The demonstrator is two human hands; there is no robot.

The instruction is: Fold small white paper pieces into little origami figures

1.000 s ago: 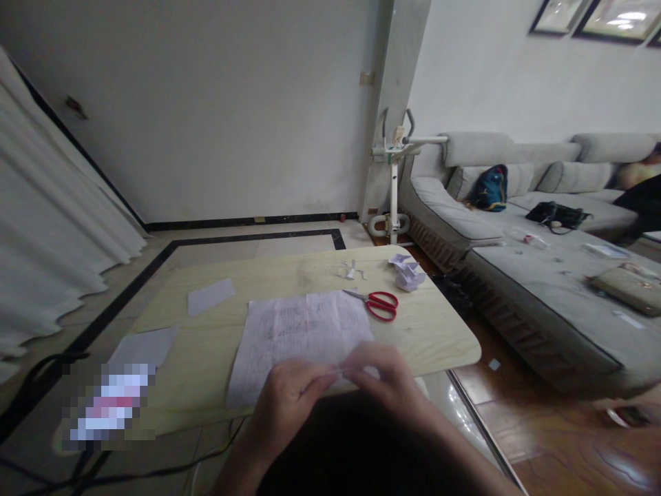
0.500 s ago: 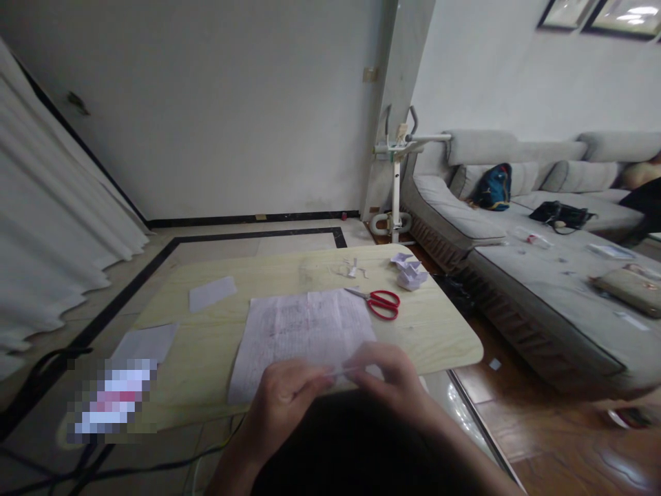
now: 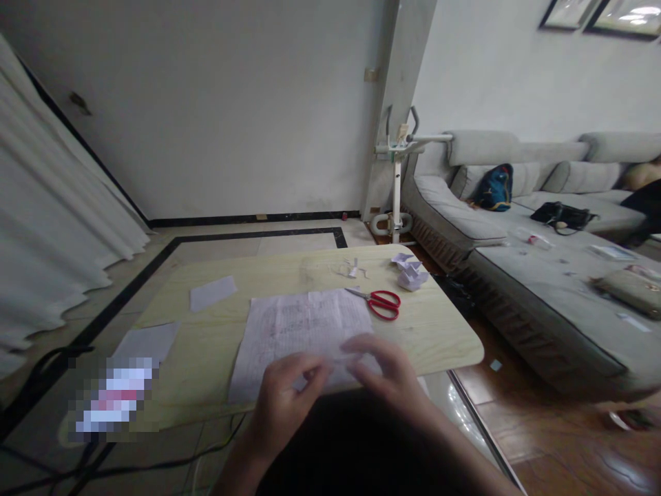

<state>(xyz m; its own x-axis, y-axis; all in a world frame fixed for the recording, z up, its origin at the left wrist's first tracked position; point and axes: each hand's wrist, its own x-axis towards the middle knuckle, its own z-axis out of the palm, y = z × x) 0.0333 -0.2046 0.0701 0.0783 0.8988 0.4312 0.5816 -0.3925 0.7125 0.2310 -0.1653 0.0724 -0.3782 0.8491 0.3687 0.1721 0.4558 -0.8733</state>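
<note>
A large written sheet of paper [image 3: 299,331] lies on the pale wooden table [image 3: 444,337] in front of me. My left hand [image 3: 284,396] and my right hand [image 3: 379,372] are at its near edge, fingers pinched on a small piece of white paper [image 3: 330,365] between them. Red-handled scissors [image 3: 379,303] lie just past the sheet on the right, untouched.
Small paper pieces [image 3: 211,293] and a grey sheet [image 3: 147,342] lie at the table's left; folded white paper [image 3: 412,275] and scraps [image 3: 354,269] sit at the far side. A grey sofa [image 3: 542,275] with bags stands on the right. Cables [image 3: 155,468] run on the floor.
My fingers have shifted on the small paper, lifting it slightly above the sheet's near edge. The view has barely moved.
</note>
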